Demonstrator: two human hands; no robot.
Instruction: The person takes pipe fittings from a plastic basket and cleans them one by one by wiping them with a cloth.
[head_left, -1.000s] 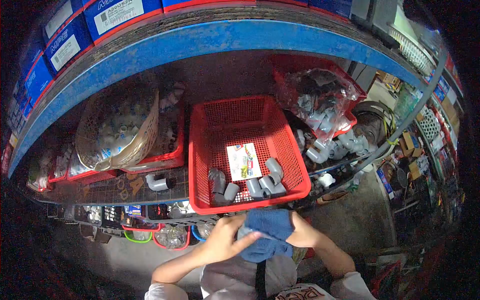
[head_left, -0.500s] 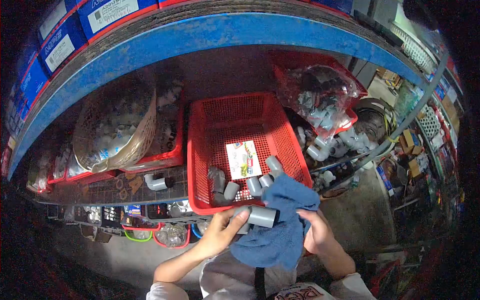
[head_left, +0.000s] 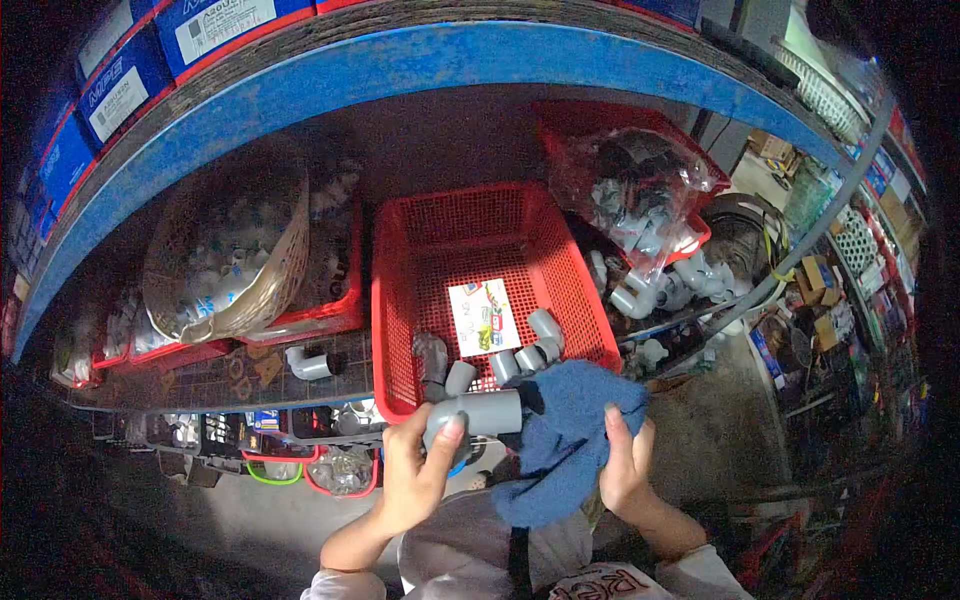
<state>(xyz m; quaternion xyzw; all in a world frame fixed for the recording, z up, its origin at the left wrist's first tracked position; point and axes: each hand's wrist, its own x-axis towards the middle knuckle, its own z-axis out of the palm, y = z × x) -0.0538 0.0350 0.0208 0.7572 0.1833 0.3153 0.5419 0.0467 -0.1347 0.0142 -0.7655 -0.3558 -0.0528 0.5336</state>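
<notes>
Lower centre of frame: we find a gray elbow fitting in the left hand, thumb pressed over the bend, fingers wrapped round the far side. Gripping at the bend leaves the straight end free, pointing towards frame right; we take that to be why it is held there.

Just right of it, the right hand pinches a bunched blue cloth, thumb on the near face, the rest hanging loose below. The fitting's mouth faces the cloth; we cannot tell whether they touch. One hand per item seems to let cloth and fitting move independently.

Mid-frame, the red basket sits directly ahead of the hands, presumably for short reach. Inside, more gray fittings gather towards the near side, and a printed card lies flat behind them, perhaps as a label. Left of the basket, a single elbow with a dark mouth rests on the shelf near its front edge; we see no evident reason for its separate place.
</notes>
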